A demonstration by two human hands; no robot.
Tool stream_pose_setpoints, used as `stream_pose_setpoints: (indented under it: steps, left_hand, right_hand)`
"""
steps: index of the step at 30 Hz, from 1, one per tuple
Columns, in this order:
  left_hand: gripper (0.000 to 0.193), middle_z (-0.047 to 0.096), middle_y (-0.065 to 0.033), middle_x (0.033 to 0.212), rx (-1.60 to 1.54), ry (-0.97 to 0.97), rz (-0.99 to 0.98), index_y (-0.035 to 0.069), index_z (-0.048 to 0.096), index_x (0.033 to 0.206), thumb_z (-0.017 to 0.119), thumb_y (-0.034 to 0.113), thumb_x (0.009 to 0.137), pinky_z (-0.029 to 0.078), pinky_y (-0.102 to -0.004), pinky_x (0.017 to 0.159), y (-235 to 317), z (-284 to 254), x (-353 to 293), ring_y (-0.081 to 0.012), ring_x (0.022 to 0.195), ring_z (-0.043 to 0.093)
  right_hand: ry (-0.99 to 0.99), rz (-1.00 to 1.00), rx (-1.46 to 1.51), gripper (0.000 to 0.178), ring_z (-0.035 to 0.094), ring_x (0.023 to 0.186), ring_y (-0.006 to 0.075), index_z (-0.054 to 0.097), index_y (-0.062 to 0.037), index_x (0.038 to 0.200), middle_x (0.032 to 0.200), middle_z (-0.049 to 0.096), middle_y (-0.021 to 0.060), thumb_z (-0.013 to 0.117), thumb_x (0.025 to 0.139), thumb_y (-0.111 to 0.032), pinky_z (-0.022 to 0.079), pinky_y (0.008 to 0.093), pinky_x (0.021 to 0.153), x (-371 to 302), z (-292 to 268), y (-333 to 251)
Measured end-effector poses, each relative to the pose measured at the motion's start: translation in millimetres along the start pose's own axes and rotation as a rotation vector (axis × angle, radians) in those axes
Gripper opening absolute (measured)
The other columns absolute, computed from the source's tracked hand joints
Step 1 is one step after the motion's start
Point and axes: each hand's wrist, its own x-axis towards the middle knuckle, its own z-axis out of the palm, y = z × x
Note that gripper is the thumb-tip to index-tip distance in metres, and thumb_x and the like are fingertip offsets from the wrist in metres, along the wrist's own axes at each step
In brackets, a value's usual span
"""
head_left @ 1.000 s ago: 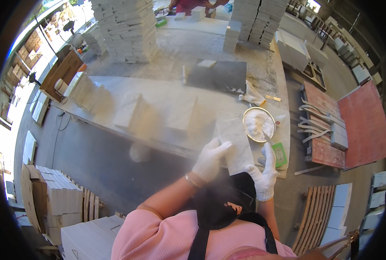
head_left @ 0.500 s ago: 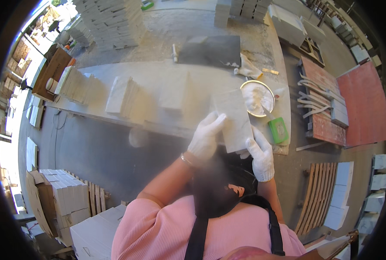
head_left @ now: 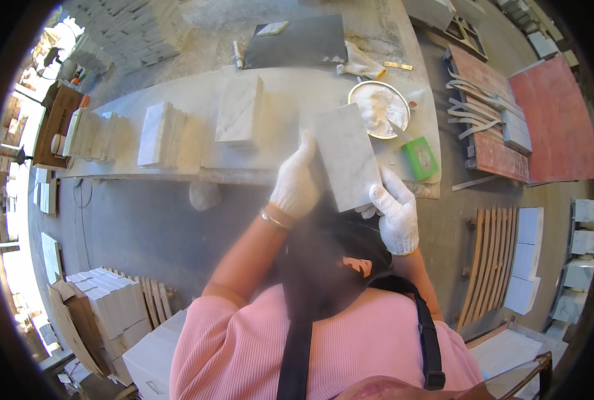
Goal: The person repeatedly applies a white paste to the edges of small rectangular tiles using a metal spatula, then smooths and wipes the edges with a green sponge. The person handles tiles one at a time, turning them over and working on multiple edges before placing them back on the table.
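A white, grey-veined marble tile is held tilted in front of my body, broad face up. My gloved right hand grips its lower right corner, thumb on the face and fingertips partly showing beneath. At the tile's left edge is my gloved left hand; its thumb lies along that edge and its fingers are mostly hidden. Just beyond the tile stands a round bowl with white powdery or pasty material. Beside the bowl lies a green block-like thing, with a narrow strip reaching to the bowl.
Tile stacks stand along the pale worktable. A dark board, a cloth glove and a white tube lie behind. Red panels and a wooden pallet are on the right. Cartons stand lower left.
The view has shifted, so the table sits higher in the picture. My left thumb has moved from the tile's face to its left edge; my right hand keeps its hold on the corner.
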Motion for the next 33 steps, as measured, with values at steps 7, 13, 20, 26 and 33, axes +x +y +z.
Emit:
stream_pose_setpoints:
  steps: [7, 13, 20, 26, 33]
  left_hand:
    - [0.054, 0.061, -0.007, 0.137, 0.064, 0.002, 0.016, 0.005, 0.052, 0.145, 0.05, 0.045, 0.109, 0.046, -0.041, 0.108, -3.5, -3.9, 0.1, -0.0224, 0.126, 0.057]
    - [0.059, 0.06, -0.0095, 0.137, 0.12, -0.12, 0.012, 0.006, 0.049, 0.147, 0.049, 0.05, 0.107, 0.047, -0.0448, 0.108, -17.1, -15.1, -0.1, -0.0254, 0.126, 0.057]
    - [0.068, 0.059, -0.0121, 0.138, 0.035, -0.154, -0.026, 0.007, 0.048, 0.146, 0.049, 0.06, 0.103, 0.049, -0.0481, 0.106, -9.5, -17.3, 3.8, -0.0288, 0.125, 0.058]
    - [0.085, 0.059, -0.0237, 0.139, -0.23, -0.35, -0.067, -0.001, 0.043, 0.149, 0.031, 0.069, 0.103, 0.049, -0.0505, 0.108, -1.3, -11.2, 9.5, -0.0367, 0.125, 0.061]
    - [0.096, 0.057, -0.0258, 0.141, -0.229, -0.337, -0.019, -0.001, 0.038, 0.152, 0.034, 0.077, 0.098, 0.049, -0.0537, 0.107, 6.0, -11.7, 20.3, -0.0403, 0.124, 0.061]
  right_hand:
    - [-0.021, -0.007, 0.037, 0.052, 0.066, 0.078, 0.0143, 0.054, 0.0059, 0.143, 0.103, 0.072, 0.011, 0.06, 0.1, -0.023, 0.049, 0.0238, 0.064, -0.3, -0.3, 7.4]
    - [-0.031, 0.069, 0.089, 0.044, 0.067, 0.085, 0.0153, 0.058, 0.002, 0.139, 0.112, 0.07, 0.0088, 0.065, 0.1, -0.018, 0.053, 0.0286, 0.073, -1.5, -2.8, 9.3]
    - [-0.1, 0.125, -0.008, 0.038, 0.067, 0.086, 0.0146, 0.062, 0.0022, 0.131, 0.107, 0.071, 0.0086, 0.067, 0.1, -0.019, 0.053, 0.0291, 0.074, 2.9, -7.7, 12.3]
    - [0.05, -0.039, -0.15, 0.028, 0.07, 0.08, 0.0169, 0.067, 0.0018, 0.122, 0.099, 0.074, 0.0123, 0.06, 0.104, -0.02, 0.055, 0.0277, 0.07, 12.2, -35.2, 10.2]
    - [0.231, -0.105, -0.211, 0.03, 0.07, 0.08, 0.0173, 0.066, 0.0015, 0.123, 0.098, 0.074, 0.0118, 0.059, 0.104, -0.02, 0.053, 0.0281, 0.07, 8.9, -61.1, -0.9]
